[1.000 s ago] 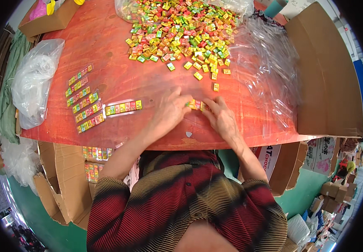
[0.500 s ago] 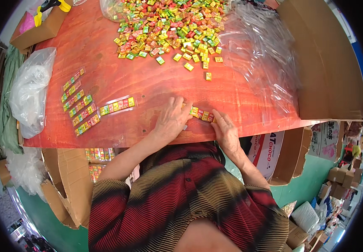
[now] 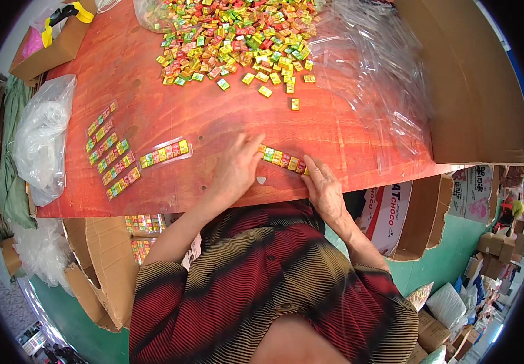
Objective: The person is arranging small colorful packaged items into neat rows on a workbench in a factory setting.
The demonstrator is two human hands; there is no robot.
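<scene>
A row of small yellow, red and green boxes [image 3: 283, 159] lies near the table's front edge, between my two hands. My left hand [image 3: 237, 168] has bent fingers at the row's left end, closed about it; the fingertips are a little blurred. My right hand [image 3: 327, 193] pinches the right end, thumb and fingers together at the last box. Whether a clear sleeve surrounds this row I cannot tell. Left of my hands lies another row in a clear plastic tray [image 3: 190, 146]. Further left, several similar packed rows [image 3: 114, 160] are lined up on a slant.
A big heap of loose small boxes [image 3: 231, 45] covers the far middle of the red table [image 3: 171, 115]. Clear plastic sleeves [image 3: 377, 73] are piled at the right, beside a tall cardboard box [image 3: 474, 85]. A plastic bag [image 3: 43, 142] sits on the left edge.
My left hand has slid left along the row, so more of its boxes show. My right hand stays at the right end. The whole view has shifted slightly.
</scene>
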